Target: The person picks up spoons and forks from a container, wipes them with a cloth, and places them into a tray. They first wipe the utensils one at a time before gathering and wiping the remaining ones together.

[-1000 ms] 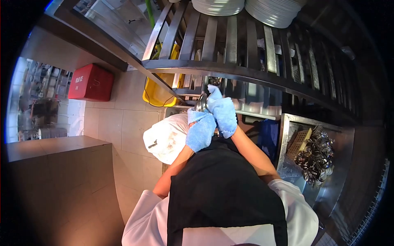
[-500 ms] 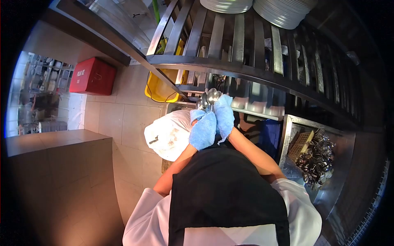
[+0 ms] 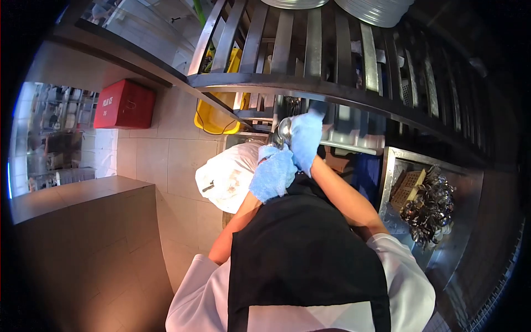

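A bunch of shiny metal spoons [image 3: 284, 130] points up from between my two hands, bowls toward the shelf. My left hand [image 3: 272, 172], wrapped in a light blue cloth, grips them low down; most of its fingers are under the fabric. Beside it, my right hand [image 3: 306, 141] is closed in more of the blue cloth [image 3: 307, 131], pressed along the right side of the spoon bowls. The spoon handles are hidden by the cloth. A white bag [image 3: 228, 177] bulges just left of my left wrist.
A slatted metal shelf [image 3: 287, 83] with stacked plates [image 3: 376, 10] spans the space ahead. To the right, a steel sink [image 3: 388, 166] holds a heap of cutlery [image 3: 430, 207] and a yellow basket [image 3: 408, 188]. A yellow tub [image 3: 213, 119] and a red box [image 3: 124, 104] are at left.
My right hand with the cloth has moved up along the spoon bowls and slightly right. My left hand has shifted slightly, still around the spoons. The camera view has tilted a little.
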Demonstrator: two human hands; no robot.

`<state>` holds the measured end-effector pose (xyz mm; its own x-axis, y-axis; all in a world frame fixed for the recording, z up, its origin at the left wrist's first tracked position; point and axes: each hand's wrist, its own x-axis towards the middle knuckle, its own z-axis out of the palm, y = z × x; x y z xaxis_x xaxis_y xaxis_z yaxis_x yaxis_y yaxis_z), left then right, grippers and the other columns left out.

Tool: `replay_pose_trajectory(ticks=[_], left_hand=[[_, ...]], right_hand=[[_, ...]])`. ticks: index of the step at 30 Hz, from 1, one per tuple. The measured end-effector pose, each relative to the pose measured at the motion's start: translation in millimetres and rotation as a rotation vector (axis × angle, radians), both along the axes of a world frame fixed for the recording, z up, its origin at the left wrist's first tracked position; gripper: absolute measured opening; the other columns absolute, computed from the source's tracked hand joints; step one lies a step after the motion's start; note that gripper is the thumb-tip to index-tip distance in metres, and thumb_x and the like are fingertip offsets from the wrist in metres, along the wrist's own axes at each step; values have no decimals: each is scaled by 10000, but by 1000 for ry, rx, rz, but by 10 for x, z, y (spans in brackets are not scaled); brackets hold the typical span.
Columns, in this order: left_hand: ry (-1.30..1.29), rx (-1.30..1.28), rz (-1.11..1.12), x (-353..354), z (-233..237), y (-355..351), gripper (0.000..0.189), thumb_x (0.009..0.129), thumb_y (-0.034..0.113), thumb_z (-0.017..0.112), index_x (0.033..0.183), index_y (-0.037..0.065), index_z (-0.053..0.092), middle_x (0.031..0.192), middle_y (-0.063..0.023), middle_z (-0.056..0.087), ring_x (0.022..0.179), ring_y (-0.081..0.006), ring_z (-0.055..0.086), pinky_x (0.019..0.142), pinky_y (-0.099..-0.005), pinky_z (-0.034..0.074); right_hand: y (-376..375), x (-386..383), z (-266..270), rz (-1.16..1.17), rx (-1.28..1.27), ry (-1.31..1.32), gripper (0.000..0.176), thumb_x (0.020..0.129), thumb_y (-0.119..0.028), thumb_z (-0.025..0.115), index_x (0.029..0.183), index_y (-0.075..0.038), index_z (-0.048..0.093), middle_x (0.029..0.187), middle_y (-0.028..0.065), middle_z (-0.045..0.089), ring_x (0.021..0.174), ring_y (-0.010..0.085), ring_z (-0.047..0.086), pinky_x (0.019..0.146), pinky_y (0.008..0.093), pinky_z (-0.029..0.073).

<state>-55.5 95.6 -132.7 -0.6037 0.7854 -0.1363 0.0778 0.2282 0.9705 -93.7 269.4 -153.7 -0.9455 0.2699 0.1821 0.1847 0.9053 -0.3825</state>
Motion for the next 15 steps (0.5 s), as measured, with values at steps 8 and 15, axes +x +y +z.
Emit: replay_pose_trajectory(ticks=[8,15], left_hand=[[679,-289,128,88,-257,18,147,842,202,662,815,57,667,676,-140,639,643,-331,677,540,-430,499],[685,-412,1,-8,197,69,126,774,211,712,761,90,681,823,-114,682,717,-295,676,626,-379,506]], right_hand=[[-138,116,-420,-306,-1586,-86,146,896,-142,587,939,-51,692,929,146,645,786,292,618,714,433,512],[-129,47,-816,-239,-1866,-232,156,915,-131,549,873,-91,694,774,107,660,641,307,618,592,477,527]])
